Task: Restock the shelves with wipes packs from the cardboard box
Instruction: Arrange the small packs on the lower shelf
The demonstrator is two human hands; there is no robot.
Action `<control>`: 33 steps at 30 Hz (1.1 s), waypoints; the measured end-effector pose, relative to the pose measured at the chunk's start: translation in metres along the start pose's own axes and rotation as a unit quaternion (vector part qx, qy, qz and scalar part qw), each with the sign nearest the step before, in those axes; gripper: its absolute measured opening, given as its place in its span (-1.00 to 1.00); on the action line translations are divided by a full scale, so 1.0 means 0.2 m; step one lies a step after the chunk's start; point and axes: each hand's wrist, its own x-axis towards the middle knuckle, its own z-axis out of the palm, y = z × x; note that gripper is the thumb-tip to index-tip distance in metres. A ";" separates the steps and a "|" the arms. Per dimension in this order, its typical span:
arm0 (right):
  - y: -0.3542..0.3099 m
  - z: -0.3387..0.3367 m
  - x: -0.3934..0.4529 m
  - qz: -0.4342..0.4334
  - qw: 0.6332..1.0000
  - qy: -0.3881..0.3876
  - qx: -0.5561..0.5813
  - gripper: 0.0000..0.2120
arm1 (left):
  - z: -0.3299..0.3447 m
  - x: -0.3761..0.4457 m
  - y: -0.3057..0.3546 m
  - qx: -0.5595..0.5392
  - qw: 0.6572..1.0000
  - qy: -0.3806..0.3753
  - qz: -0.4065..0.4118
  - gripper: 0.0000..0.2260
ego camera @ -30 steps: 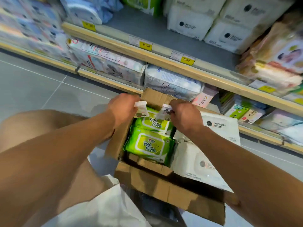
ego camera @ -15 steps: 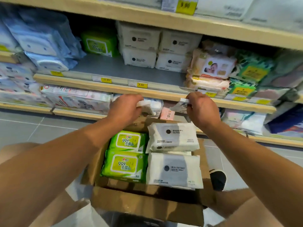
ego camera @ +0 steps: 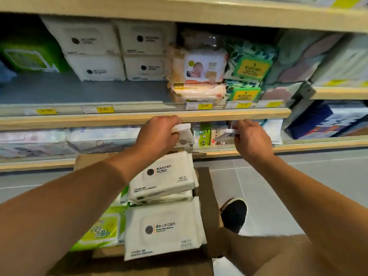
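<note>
Our left hand (ego camera: 159, 134) pinched one end of a wipes pack (ego camera: 184, 134), right hand (ego camera: 251, 139) pinched the other end, at the middle shelf's front edge (ego camera: 229, 115). White packs (ego camera: 163, 176) remained in the cardboard box (ego camera: 207, 188) below.

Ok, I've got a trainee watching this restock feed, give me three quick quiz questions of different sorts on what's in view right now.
1. True or false: both hands are raised at the shelf edge, each pinching a corner of packaging.
2. Multiple choice: the bare grey stretch of shelf lies in front of A) white packs B) baby-photo packs C) dark blue packs.
3. Fill in: in the cardboard box, the packs beside the white packs are ____ in colour.

Key: 1 true, left hand and right hand; 2 A, white shelf packs; 3 green, green packs.
</note>
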 end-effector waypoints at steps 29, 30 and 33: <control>0.25 0.88 0.36 -0.010 0.992 -0.120 -0.026 -0.69 | 0.74 0.38 -0.14 -0.021 0.993 -0.099 0.062 -0.81; 0.25 0.87 0.36 -0.008 0.993 -0.117 -0.022 -0.68 | 0.75 0.39 -0.13 -0.012 0.993 -0.094 0.066 -0.81; 0.26 0.84 0.30 0.000 0.997 -0.083 0.003 -0.58 | 0.80 0.41 -0.09 0.009 0.996 -0.067 0.063 -0.80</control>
